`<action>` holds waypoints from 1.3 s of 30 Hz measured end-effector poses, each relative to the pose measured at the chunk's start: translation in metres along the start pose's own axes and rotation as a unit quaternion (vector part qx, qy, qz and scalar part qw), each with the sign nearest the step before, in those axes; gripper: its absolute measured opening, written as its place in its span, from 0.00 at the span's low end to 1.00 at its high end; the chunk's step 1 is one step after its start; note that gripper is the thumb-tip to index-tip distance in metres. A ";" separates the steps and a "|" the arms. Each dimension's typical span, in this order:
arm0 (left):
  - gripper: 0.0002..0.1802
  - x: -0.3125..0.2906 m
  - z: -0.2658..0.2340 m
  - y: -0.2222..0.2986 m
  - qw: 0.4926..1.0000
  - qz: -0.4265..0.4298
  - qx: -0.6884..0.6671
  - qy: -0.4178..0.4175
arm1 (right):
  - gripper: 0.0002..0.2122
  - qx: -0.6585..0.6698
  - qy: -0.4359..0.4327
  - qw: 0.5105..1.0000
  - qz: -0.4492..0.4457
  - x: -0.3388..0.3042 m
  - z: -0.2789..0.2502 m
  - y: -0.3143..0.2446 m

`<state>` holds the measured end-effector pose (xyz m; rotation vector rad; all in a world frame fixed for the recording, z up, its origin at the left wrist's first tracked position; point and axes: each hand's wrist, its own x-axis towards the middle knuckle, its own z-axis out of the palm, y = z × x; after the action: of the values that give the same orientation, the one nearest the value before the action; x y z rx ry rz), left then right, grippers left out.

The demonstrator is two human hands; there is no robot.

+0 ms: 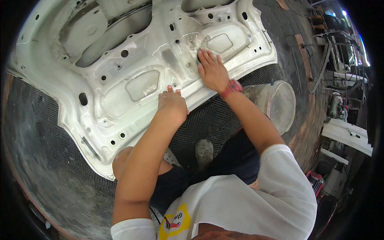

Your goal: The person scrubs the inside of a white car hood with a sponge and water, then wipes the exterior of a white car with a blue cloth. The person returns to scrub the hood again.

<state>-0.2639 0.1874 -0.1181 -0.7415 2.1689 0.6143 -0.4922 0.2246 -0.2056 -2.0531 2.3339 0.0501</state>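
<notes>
A white car tailgate panel [132, 108] lies in front of me, its inner side up, with several holes and recesses and grey scuffed patches. My right hand [213, 71] lies flat on it near the far right recess, fingers stretched out. Something dark shows at the edge of these fingers; whether it is a pad under them or a hole I cannot tell. My left hand [173, 102] rests on the panel's near border, close to another recess. Its fingers are slightly bent and a little apart, with nothing seen in them.
A translucent whitish bucket [282, 106] stands to the right, beside my right forearm. Dark ribbed matting [44, 124] covers the floor under the panel. Farther right are a metal rack [334, 52] and white panels [347, 134]. My shoe [204, 151] is close to the panel's near edge.
</notes>
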 end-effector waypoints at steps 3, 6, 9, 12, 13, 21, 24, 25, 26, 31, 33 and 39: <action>0.52 0.006 -0.010 0.004 0.999 -0.005 0.000 -0.033 | 0.30 0.044 0.053 0.996 0.065 0.048 0.030 -0.004; 0.52 0.007 -0.002 -0.001 1.000 -0.005 0.012 -0.024 | 0.30 0.061 0.036 0.996 0.052 0.038 0.015 -0.004; 0.52 0.008 0.002 -0.002 1.000 0.003 0.011 -0.011 | 0.29 0.036 -0.011 0.997 0.065 -0.014 -0.013 0.023; 0.52 0.013 -0.003 0.004 1.000 0.008 0.002 -0.011 | 0.28 0.023 0.009 0.995 0.092 -0.017 0.003 0.032; 0.51 0.014 -0.005 0.006 1.000 0.006 0.001 -0.012 | 0.27 0.055 0.026 0.994 0.094 0.001 0.014 0.015; 0.47 0.015 -0.005 0.002 1.000 0.019 -0.016 -0.008 | 0.26 0.105 -0.018 0.994 0.018 -0.031 -0.022 0.063; 0.39 0.011 -0.014 0.008 0.999 0.014 -0.033 -0.007 | 0.24 -0.036 -0.019 0.996 0.081 -0.026 -0.022 0.157; 0.35 0.009 -0.017 0.010 0.999 0.010 -0.038 -0.006 | 0.25 -0.068 -0.019 0.993 0.096 -0.019 -0.013 0.169; 0.40 0.009 -0.017 0.011 1.000 0.018 -0.023 -0.005 | 0.25 -0.100 -0.017 0.989 0.110 -0.009 -0.008 0.178; 0.51 0.009 -0.007 0.001 1.000 0.008 0.003 -0.008 | 0.30 0.000 -0.005 0.999 0.051 -0.040 -0.003 0.056; 0.51 0.010 -0.008 0.003 1.000 0.012 -0.007 -0.018 | 0.31 0.075 0.008 0.997 0.002 -0.055 -0.007 0.061; 0.51 0.008 -0.014 0.012 1.000 0.014 0.003 -0.006 | 0.31 -0.077 -0.053 0.974 0.205 0.011 -0.015 0.203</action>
<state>-0.2834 0.1850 -0.1136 -0.7038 2.1713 0.6253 -0.6952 0.2388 -0.1911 -1.5363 2.7132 0.3502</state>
